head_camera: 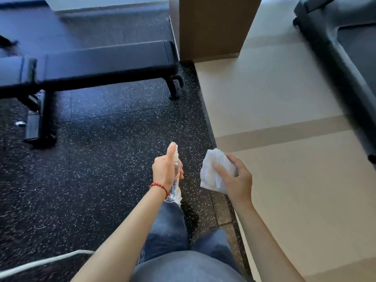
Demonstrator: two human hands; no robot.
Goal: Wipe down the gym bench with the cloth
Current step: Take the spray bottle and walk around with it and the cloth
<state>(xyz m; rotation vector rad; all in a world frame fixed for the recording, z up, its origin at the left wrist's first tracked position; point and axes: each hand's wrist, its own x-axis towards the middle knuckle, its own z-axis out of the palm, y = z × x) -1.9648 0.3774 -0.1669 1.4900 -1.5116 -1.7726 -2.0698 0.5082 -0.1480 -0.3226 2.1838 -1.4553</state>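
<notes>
From the head view, the left hand (165, 169) was raised upright, its grip wrapped around a clear spray bottle (175, 180) with the thumb stretched up along the nozzle; a red bracelet (159, 187) circled that wrist. Just to the right, the right hand (234, 178) had its grip clamped on a crumpled white cloth (213, 171), fingers curled over it. The black padded bench (105, 58) stood far to the left on speckled rubber floor (101, 149), well apart from both hands. No writing could be read anywhere.

Your left hand (165, 169) grips low in the middle, thumb up. Your right hand (236, 178) pinches just beside it.
</notes>
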